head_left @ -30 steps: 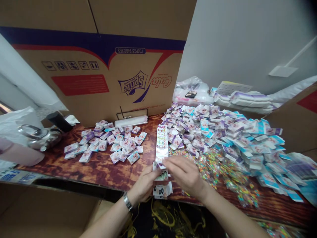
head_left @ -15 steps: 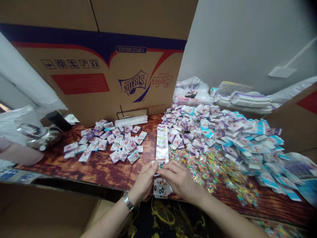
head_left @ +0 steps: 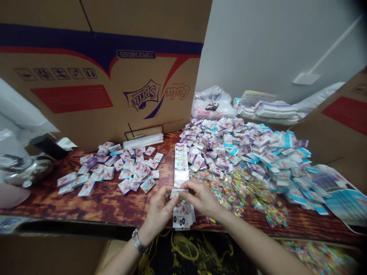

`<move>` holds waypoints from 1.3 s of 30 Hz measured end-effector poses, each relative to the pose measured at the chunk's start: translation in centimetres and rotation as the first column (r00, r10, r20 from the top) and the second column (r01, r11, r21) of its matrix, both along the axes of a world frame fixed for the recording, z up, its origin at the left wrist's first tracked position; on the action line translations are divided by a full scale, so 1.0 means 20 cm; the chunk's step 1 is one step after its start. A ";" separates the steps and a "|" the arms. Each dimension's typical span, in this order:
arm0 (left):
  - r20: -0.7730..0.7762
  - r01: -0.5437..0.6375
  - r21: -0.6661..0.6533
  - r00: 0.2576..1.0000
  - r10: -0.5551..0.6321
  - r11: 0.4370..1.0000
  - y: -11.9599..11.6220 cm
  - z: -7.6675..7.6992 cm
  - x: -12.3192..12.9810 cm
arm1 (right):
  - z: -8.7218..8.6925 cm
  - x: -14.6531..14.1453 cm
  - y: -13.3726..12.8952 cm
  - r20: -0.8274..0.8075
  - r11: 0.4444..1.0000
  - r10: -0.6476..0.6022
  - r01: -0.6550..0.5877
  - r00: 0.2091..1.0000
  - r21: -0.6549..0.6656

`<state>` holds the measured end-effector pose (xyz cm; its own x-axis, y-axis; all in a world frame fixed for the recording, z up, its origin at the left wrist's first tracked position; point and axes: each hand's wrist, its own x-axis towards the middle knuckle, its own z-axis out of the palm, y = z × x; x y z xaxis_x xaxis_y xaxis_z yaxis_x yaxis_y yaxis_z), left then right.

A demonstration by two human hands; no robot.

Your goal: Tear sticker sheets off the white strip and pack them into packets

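Observation:
Near the table's front edge, my left hand [head_left: 161, 207] pinches the left side of a small white printed piece [head_left: 175, 193]. My right hand [head_left: 200, 196] has its fingers closed on the same piece from the right. Just beneath both hands lies a stack of printed sticker sheets [head_left: 182, 219]. Beyond the fingers, a long strip with rows of coloured stickers [head_left: 181, 164] lies on the table. To the left are scattered small printed boxes [head_left: 137, 172]; a large heap of similar boxes [head_left: 229, 137] rises on the right.
Small clear bags of coloured candy [head_left: 241, 191] spread right of my hands. A large cardboard carton [head_left: 109, 84] stands at the back left, another carton [head_left: 341, 126] at the right. A metal kettle [head_left: 31, 168] sits far left. Plastic-wrapped packs [head_left: 213, 103] lie behind the heap.
The camera view has shifted, so the scene sits further left. My hands have come together around the small piece, which now shows its white face between my fingertips.

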<state>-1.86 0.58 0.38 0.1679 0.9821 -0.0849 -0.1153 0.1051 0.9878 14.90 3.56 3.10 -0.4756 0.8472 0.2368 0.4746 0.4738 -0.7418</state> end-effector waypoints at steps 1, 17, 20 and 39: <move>-0.035 -0.017 0.018 0.999 0.017 1.000 0.00 -0.02 0.00 | -0.01 0.00 -0.01 0.016 0.999 -0.001 0.000 1.000 0.036; -0.166 -0.056 0.036 0.984 0.062 0.998 0.05 -0.07 0.10 | -0.16 0.14 0.18 0.101 0.988 -0.153 0.150 0.983 0.038; -0.159 -0.085 0.042 0.983 0.091 0.995 0.06 -0.05 0.11 | -0.21 0.28 0.40 0.135 0.935 -0.352 0.341 0.926 0.096; 0.139 -0.076 0.000 0.987 0.075 0.997 0.03 0.02 0.21 | -0.16 0.03 0.03 -0.424 0.860 -0.463 0.278 0.779 -0.428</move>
<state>2.33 1.24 0.73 0.1030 0.9928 -0.0611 -0.2588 0.0860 0.9621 15.42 4.12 -0.07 -0.0017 0.9996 0.0280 0.0836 0.0281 -0.9961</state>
